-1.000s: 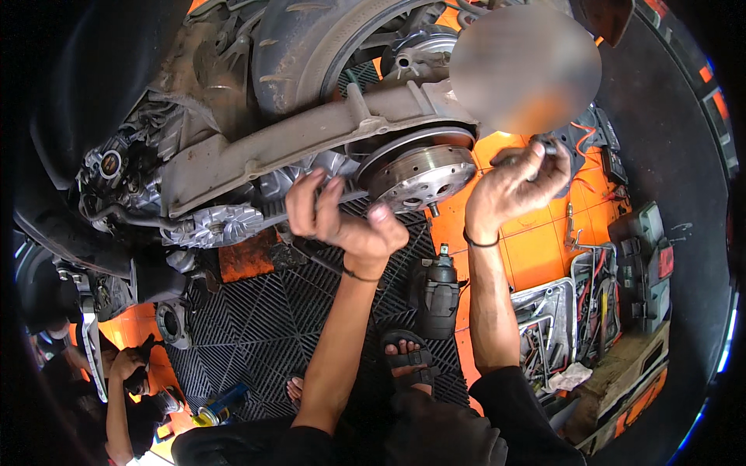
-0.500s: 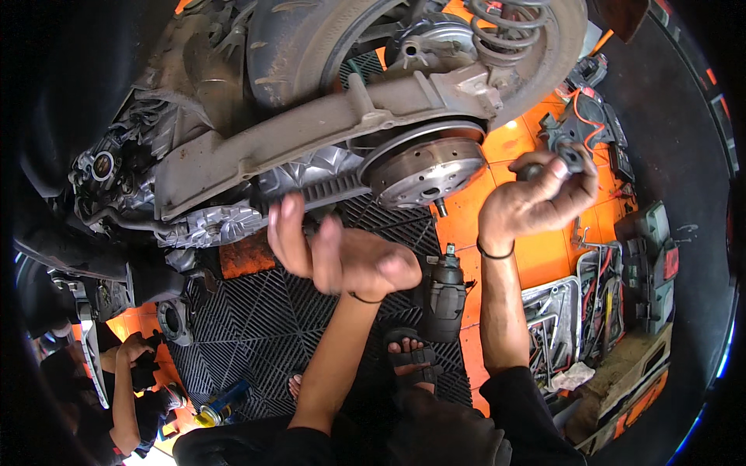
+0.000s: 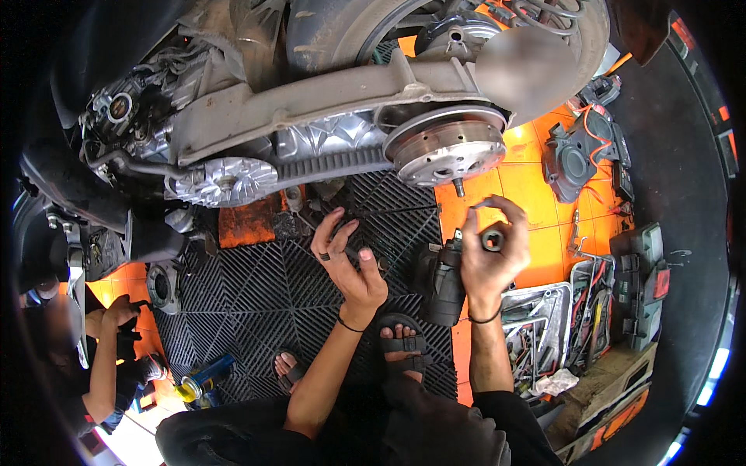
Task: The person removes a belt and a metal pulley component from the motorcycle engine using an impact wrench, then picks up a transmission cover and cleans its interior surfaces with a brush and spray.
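My right hand [image 3: 491,250] is closed around a small dark cylindrical socket [image 3: 493,238], held up just below the round clutch drum [image 3: 445,145] of a scooter's exposed drive. My left hand [image 3: 346,260] hangs open, palm toward me, over the black ribbed floor mat [image 3: 241,295], holding nothing. It sits below the drive belt [image 3: 330,163] and the shiny front pulley [image 3: 224,181]. A black impact wrench [image 3: 441,279] stands on the mat between my two hands.
A tray of hand tools [image 3: 544,330] lies at the right on the orange floor [image 3: 536,186]. A dark engine cover [image 3: 573,159] and a black tool case [image 3: 639,283] lie farther right. Another person's arm [image 3: 105,357] is at the lower left. My sandalled feet [image 3: 404,346] rest on the mat.
Both hands have dropped away from the drive. My left hand left the belt area and opened. My right hand came down from beside the clutch drum, still holding the socket.
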